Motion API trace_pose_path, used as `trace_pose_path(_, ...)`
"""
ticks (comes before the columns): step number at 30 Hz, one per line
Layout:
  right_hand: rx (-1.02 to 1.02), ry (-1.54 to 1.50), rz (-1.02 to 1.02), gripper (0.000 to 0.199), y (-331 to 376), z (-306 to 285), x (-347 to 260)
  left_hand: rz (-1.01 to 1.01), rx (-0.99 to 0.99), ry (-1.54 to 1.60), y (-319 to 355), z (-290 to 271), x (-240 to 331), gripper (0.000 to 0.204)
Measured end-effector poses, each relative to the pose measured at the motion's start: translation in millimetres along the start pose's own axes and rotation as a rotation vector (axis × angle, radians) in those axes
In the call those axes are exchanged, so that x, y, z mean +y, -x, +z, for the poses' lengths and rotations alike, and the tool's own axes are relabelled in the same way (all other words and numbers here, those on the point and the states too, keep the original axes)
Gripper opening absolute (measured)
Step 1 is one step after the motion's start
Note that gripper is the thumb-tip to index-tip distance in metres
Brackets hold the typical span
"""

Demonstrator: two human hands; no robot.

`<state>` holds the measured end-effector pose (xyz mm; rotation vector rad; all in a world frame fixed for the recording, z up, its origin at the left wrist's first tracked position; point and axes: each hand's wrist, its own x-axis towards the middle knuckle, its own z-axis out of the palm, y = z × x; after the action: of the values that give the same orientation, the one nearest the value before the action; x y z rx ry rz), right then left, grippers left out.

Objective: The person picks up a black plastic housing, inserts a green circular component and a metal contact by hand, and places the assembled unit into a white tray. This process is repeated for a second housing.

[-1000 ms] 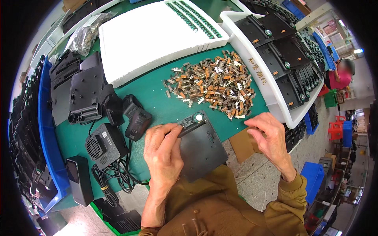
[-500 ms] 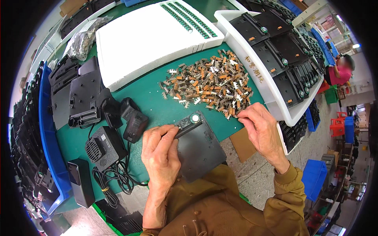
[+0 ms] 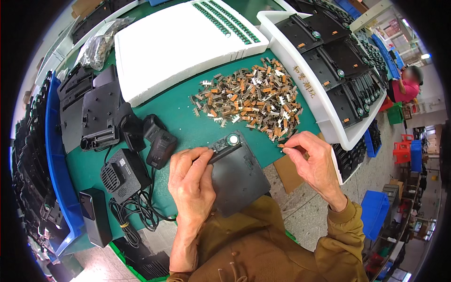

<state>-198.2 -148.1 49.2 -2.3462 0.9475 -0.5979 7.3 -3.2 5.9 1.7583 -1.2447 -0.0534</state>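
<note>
Left hand (image 3: 192,181) fingers pinch the top-left edge of a black plastic panel (image 3: 237,176) lying on the green mat (image 3: 183,113) at the table's near edge. Right hand (image 3: 314,162) fingertips narrow, pinching a small metal part at the near rim of the loose pile of metal components (image 3: 253,101); white tray (image 3: 324,122) of black panels just beside it

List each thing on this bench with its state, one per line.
Left hand: pressing on the black panel's edge.
Right hand: pinching a small part at the pile's edge.
Black panel: flat on the mat.
Pile of small parts: loose, heaped.
White tray: filled with black panels.
</note>
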Motion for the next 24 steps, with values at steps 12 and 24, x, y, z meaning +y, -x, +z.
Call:
trace_pose_path(12, -0.112, -0.307, 0.069, 0.017, 9.4, 18.8, -21.5, -0.001, 0.024, 0.017, 0.2, 0.9, 0.8, 0.030)
trace_pose_path(24, 0.029, -0.157, -0.052, 0.010, 15.6, 51.5, -38.5, 0.017, 0.036, 0.023, 1.6, 2.6, -3.4, 0.030)
